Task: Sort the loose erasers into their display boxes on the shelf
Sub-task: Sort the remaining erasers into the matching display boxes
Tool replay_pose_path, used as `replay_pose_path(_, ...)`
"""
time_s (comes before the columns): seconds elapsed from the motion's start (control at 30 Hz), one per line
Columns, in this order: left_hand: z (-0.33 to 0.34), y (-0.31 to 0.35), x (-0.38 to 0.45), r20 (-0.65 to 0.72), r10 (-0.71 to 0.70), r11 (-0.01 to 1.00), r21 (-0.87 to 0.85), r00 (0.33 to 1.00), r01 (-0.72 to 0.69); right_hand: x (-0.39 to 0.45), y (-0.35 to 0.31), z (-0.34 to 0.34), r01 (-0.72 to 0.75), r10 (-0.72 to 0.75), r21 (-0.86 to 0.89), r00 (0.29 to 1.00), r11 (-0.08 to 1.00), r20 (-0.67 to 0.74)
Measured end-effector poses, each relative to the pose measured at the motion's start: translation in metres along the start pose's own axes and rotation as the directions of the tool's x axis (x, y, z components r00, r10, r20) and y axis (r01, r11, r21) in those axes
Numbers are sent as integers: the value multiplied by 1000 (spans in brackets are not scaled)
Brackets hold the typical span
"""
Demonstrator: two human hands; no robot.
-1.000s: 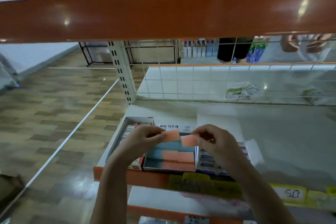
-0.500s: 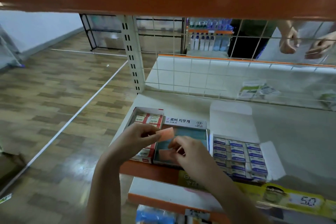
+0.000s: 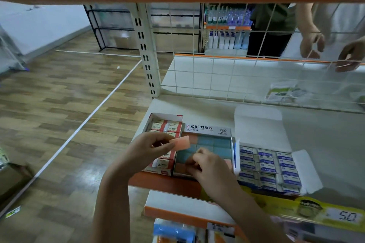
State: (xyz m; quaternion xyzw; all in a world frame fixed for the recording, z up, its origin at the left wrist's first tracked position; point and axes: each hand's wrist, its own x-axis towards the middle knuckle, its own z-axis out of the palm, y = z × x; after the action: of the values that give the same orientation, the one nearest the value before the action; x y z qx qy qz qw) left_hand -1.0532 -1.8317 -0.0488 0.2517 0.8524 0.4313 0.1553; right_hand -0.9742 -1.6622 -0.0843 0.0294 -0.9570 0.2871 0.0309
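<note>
Erasers sit in three display boxes at the shelf's (image 3: 197,108) near-left edge. Left hand (image 3: 146,150) hovers above the red-white box (image 3: 165,124), pinching a pink eraser (image 3: 180,143), long axis running left-right. Right hand (image 3: 209,169) reaches down into the middle box (image 3: 207,130), fingers curled; whether it holds anything is unclear.

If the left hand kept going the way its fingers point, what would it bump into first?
The left hand pinches a pink eraser and points right, over the middle display box. It would probably meet the blue and pink erasers packed there, though its height above them is unclear.
</note>
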Motion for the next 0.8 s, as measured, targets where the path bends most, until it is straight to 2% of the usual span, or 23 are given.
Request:
replay_pose_path(0.2,1,10,5,27,44,992,116,999,-47,-11,8,-21,17,-20,-37,996,999,-84)
replay_pose_path(0.37,22,30,10,172,106,963,228,979,-145,-18,24,-55,-40,3,-162,974,986,-227)
replay_pose_path(0.5,41,41,17,255,128,888,400,959,-225,-22,35,-64,-121,74,-173,965,977,-253)
replay_pose_path(0.63,51,40,18,259,142,853,458,955,-251,-25,43,-62,-156,117,-147,963,977,-244)
replay_pose_path(0.8,52,33,13,223,101,865,462,970,-197,-27,48,-63,-156,117,-137,960,978,-255)
